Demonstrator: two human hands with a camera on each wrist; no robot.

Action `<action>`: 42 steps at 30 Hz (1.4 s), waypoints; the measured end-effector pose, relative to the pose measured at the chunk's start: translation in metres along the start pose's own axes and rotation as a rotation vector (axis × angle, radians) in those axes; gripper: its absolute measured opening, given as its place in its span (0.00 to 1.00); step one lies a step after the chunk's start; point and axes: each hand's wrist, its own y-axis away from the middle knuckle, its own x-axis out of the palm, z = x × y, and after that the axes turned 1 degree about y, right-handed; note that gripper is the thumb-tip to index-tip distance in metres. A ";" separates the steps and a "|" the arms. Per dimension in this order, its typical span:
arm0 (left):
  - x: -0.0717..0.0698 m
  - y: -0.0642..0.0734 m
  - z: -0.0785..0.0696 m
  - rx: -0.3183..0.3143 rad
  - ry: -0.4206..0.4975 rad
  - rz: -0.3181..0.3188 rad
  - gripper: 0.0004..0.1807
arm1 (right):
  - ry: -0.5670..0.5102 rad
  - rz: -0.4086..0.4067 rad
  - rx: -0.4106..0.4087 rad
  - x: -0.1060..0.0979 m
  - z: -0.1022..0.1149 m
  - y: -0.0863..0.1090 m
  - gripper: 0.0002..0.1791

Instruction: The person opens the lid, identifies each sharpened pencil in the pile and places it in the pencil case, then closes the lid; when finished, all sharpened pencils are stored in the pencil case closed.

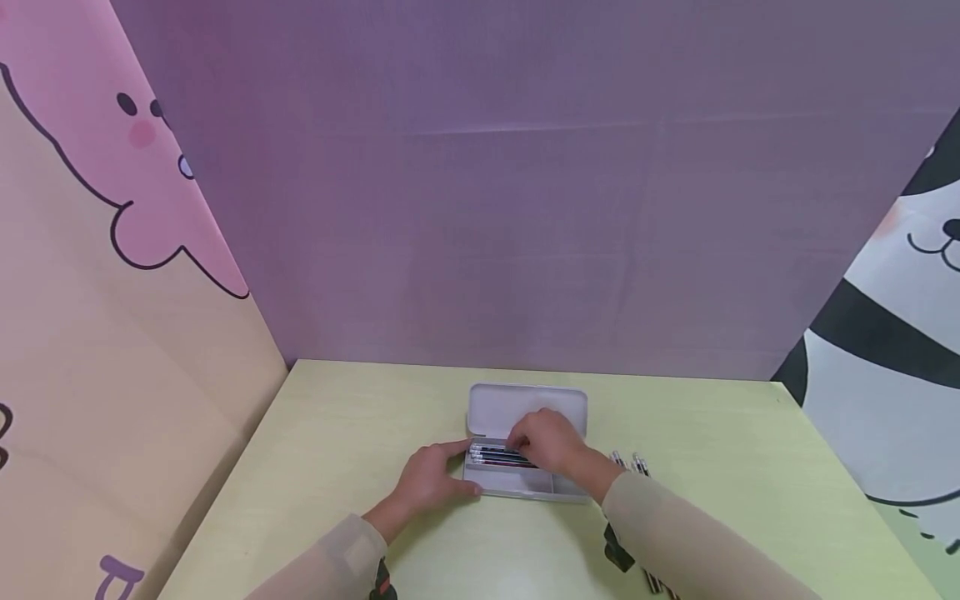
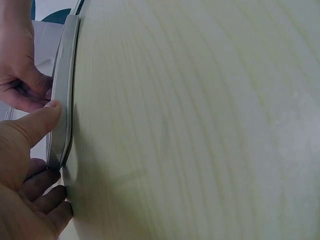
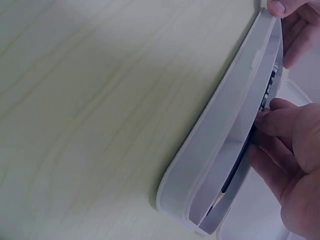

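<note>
An open white pencil case (image 1: 510, 480) lies on the table, its lid (image 1: 498, 407) tipped back on the far side. Several dark pencils (image 1: 486, 455) lie lengthwise in its rear compartment. At the case's left end, my left hand (image 1: 429, 477) holds it, with the thumb at the near corner and the forefinger toward the back. My right hand (image 1: 551, 440) reaches inside over the rear compartment. In the right wrist view, its thumb and fingers pinch a dark pencil (image 3: 233, 175) with a sharpened tip, which lies along the case. The fingertips of the right hand are partly hidden in the left wrist view.
More pencils (image 1: 640, 464) lie on the table to the right, partly covered by the right forearm. The pale wood-grain table (image 1: 712, 433) meets a purple backdrop (image 1: 487, 250) behind. Printed panels with cartoon figures stand at both sides.
</note>
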 end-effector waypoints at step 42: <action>-0.002 0.005 -0.001 -0.009 -0.023 -0.022 0.43 | -0.607 0.034 0.270 -0.083 -0.106 0.138 0.17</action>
